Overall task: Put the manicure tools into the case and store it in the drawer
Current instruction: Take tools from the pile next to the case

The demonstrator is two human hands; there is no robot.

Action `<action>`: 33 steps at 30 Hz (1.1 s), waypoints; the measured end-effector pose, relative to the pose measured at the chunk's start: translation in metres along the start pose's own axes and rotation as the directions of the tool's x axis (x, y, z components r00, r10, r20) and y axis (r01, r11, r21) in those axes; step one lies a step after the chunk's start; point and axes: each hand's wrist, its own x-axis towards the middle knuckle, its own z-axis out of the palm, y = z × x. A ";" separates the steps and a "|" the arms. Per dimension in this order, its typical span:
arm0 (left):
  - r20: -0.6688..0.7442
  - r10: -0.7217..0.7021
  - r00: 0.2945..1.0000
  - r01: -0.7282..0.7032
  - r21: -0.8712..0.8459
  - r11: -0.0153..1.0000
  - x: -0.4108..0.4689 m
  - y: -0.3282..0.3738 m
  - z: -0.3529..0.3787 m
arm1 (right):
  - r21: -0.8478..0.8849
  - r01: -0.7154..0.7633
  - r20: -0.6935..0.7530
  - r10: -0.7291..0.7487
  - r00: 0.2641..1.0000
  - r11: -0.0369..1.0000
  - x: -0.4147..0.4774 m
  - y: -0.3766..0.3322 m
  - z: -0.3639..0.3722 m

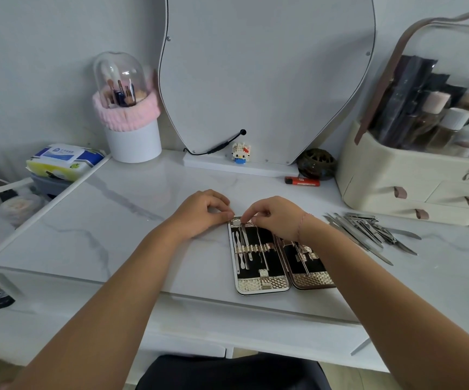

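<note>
While marble tabletop (115,215) carries open manicure case (263,285) flat near front edge, hard push could slide it off. Loose tool pile (368,229) well right of case: tangled, sharp tips, snag likely. Right hand (275,218) pinches slim tool (244,229) at left half's top; may miss strap (267,246). Left hand (202,212) curled at case corner, hold unclear.
</note>
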 end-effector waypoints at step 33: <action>-0.003 0.000 1.000 0.000 -0.079 0.997 -0.003 0.006 0.001 | 0.122 -0.111 -0.402 0.152 0.903 0.986 -0.056 0.071 -0.040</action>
